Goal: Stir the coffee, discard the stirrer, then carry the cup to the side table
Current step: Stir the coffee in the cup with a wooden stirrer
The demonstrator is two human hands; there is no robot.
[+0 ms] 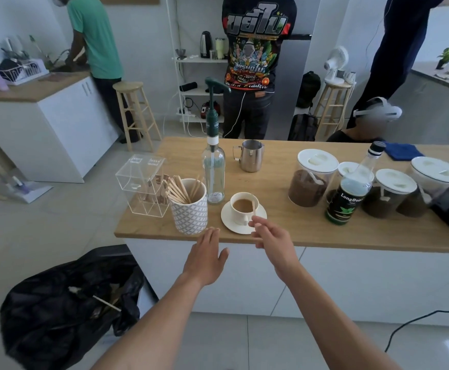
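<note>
A cream cup (240,212) of milky coffee stands on a cream saucer (228,222) near the front edge of the wooden counter (298,228). A wooden stirrer (253,205) leans in the cup at its right side. My right hand (271,239) pinches the stirrer's upper end just in front of the cup. My left hand (207,259) hovers open, palm down, at the counter's front edge, left of the saucer and in front of a patterned holder (188,214) full of wooden stirrers.
A black bin bag (66,303) lies open on the floor at lower left. On the counter stand a pump bottle (214,172), a steel jug (250,156), a clear box (144,182), a dark bottle (351,188) and several lidded jars (311,177). People stand behind the counter.
</note>
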